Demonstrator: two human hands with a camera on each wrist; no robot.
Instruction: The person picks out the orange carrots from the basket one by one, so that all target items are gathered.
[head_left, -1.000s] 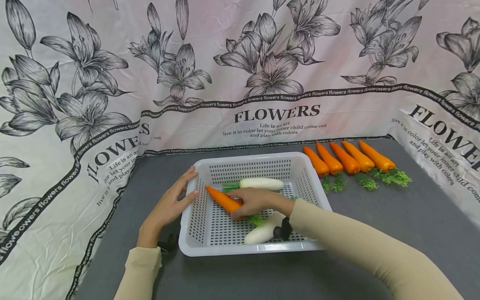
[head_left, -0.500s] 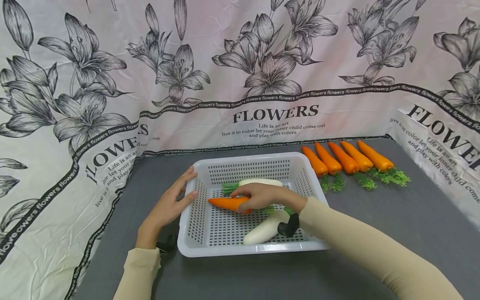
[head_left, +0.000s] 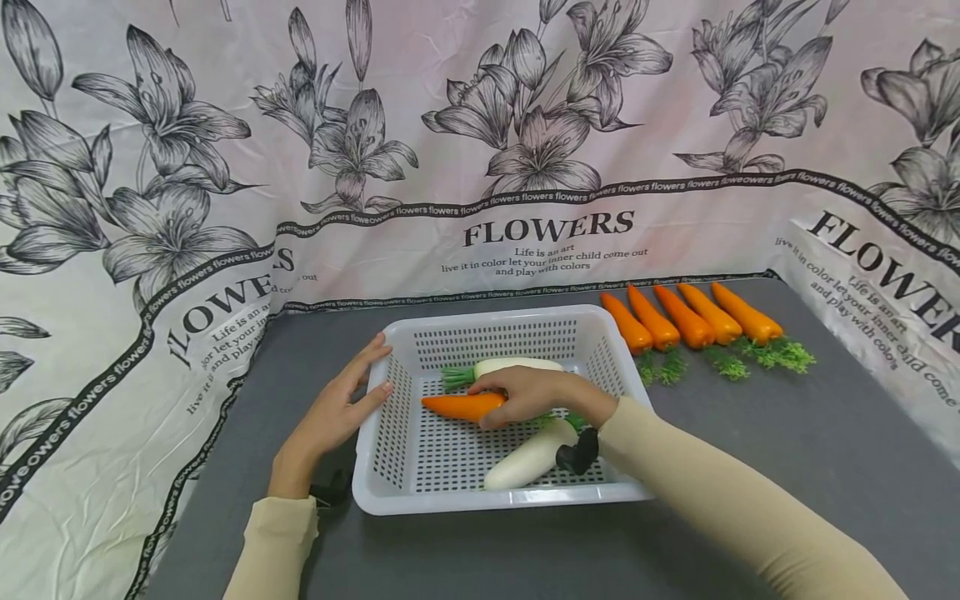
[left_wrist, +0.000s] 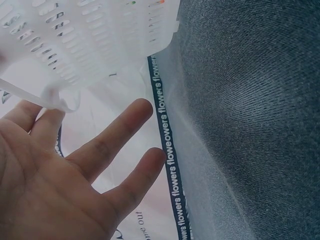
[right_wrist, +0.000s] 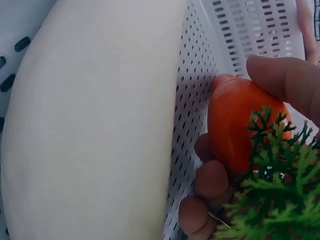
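In the head view, an orange carrot (head_left: 453, 407) lies low inside a white perforated basket (head_left: 498, 500), its tip pointing left. My right hand (head_left: 517, 396) grips its thick end; in the right wrist view the thumb and fingers curl round the carrot (right_wrist: 235, 120) beside its green leafy top (right_wrist: 280, 185). One white radish (head_left: 528, 457) lies near me under the right wrist, and another white radish (head_left: 517, 365) lies behind the right hand, partly hidden. My left hand (head_left: 337, 408) rests against the basket's left rim; in the left wrist view its lower fingers (left_wrist: 117, 132) are straight and spread.
Several carrots (head_left: 693, 321) lie in a row on the grey table (head_left: 720, 442), to the right of the basket, leafy ends toward me. A white cloth with printed flowers (head_left: 543, 150) hangs behind and along both sides of the table.
The carrot in my right hand has turned from slanting to nearly level across the basket, and the hand has shifted slightly right. My left hand stays at the rim.
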